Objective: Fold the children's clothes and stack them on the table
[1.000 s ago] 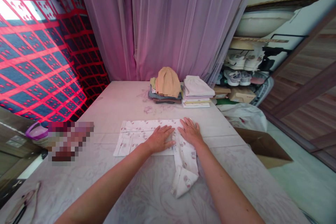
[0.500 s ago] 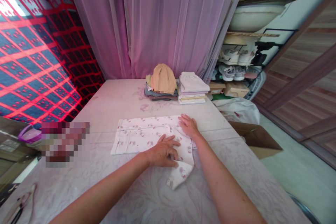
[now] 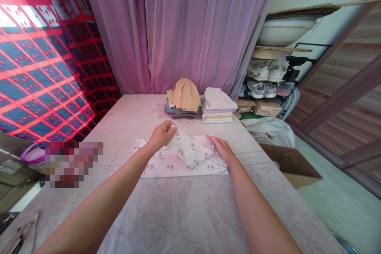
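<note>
A white shirt point(image 3: 160, 170) with small printed figures lies folded on the bed-like surface point(image 3: 175, 214) in front of me. My left hand point(image 3: 162, 134) pinches the end of its sleeve point(image 3: 190, 149) between thumb and fingers. The sleeve is lifted a little and slants across the folded body, partly hiding it. At the shirt's right end, my right hand point(image 3: 220, 149) rests with its fingers stretched out along the far edge.
Behind the shirt stand a pile of dark clothes point(image 3: 183, 113) topped by an orange garment point(image 3: 187, 94) and a neat stack of pale clothes point(image 3: 219, 101). A purple curtain point(image 3: 190, 31) hangs beyond. An open cardboard box point(image 3: 293, 160) sits at the right.
My left hand has taken hold of the sleeve end and carried it away from me and leftward over the shirt. My right hand has shifted slightly and stays at the shirt's right end.
</note>
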`<action>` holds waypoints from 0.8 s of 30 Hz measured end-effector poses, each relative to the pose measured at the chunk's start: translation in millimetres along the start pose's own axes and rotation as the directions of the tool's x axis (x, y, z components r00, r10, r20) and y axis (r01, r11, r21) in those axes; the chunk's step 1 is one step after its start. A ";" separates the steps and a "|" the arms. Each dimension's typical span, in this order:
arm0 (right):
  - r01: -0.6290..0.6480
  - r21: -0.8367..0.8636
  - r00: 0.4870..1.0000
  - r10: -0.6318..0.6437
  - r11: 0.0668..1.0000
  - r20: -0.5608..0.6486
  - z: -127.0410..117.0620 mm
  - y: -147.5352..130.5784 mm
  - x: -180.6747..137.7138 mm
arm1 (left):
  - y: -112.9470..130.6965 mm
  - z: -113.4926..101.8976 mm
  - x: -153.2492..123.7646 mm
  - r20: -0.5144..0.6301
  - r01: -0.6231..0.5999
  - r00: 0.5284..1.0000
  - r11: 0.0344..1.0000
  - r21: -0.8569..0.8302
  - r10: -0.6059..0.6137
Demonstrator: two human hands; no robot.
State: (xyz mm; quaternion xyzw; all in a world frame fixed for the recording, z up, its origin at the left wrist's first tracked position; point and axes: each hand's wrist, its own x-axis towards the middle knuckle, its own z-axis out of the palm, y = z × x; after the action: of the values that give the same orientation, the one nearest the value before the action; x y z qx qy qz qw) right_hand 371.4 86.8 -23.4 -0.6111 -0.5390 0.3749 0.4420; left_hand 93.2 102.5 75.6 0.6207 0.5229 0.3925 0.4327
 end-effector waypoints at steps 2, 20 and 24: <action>-0.002 -0.027 0.999 0.003 1.000 0.032 0.4 1.1 0.7 | -12.2 -12.9 12.5 -0.107 0.028 0.994 0.994 0.108 -0.016; 0.100 -0.534 0.992 -0.045 0.839 0.116 5.0 -29.2 30.9 | -78.6 -65.2 8.3 -0.306 0.233 0.950 0.789 0.568 -0.061; 0.072 -0.630 0.997 -0.063 0.773 0.037 15.1 -25.5 33.2 | -81.3 -68.1 1.7 -0.277 0.248 0.959 0.650 0.718 -0.059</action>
State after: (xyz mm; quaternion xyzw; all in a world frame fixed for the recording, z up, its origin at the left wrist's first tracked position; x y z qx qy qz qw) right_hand 353.5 122.4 -3.7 -0.7016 -0.6579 0.1609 0.2213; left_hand 4.2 119.3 20.3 0.6466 0.7346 0.1742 0.1089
